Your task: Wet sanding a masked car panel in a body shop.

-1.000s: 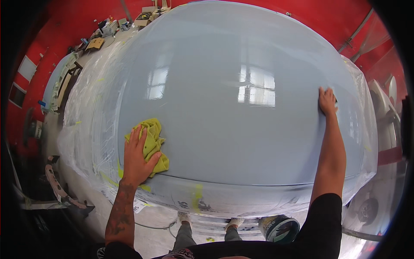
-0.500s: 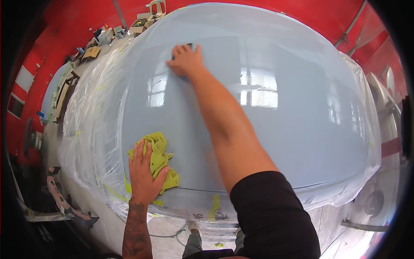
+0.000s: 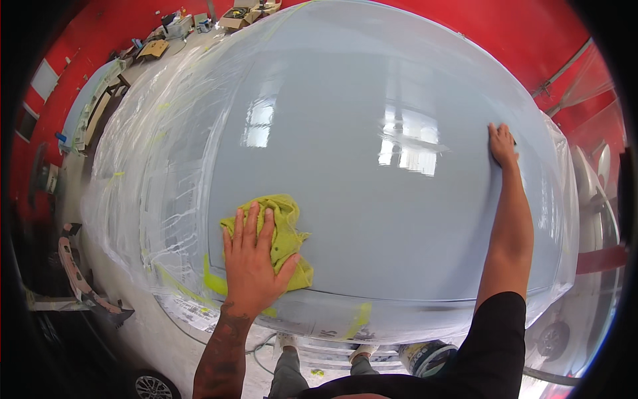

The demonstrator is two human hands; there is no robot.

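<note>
A large glossy grey-blue vehicle panel (image 3: 319, 146) fills the middle and reflects bright windows. My left hand (image 3: 252, 263) lies flat near its lower left corner, fingers stretched over a crumpled yellow-green cloth (image 3: 286, 226) and pressing it down. Far to the right, my outstretched right hand (image 3: 503, 145) rests on the panel near its right edge. Its fingers are bent over a small dark pad (image 3: 514, 141), of which only an edge shows; the rest is hidden under the hand.
Clear plastic film (image 3: 133, 173) and yellow-green tape (image 3: 359, 320) border the panel. A bucket (image 3: 425, 356) stands below the near edge, beside my feet on a slatted step. Cardboard boxes (image 3: 240, 14) and tools lie far left. A curved bumper part (image 3: 83, 282) is at left.
My right hand has swept from the panel's upper left to its right side with the dark pad. My left hand still presses the cloth. The view has shifted, and the bucket now shows.
</note>
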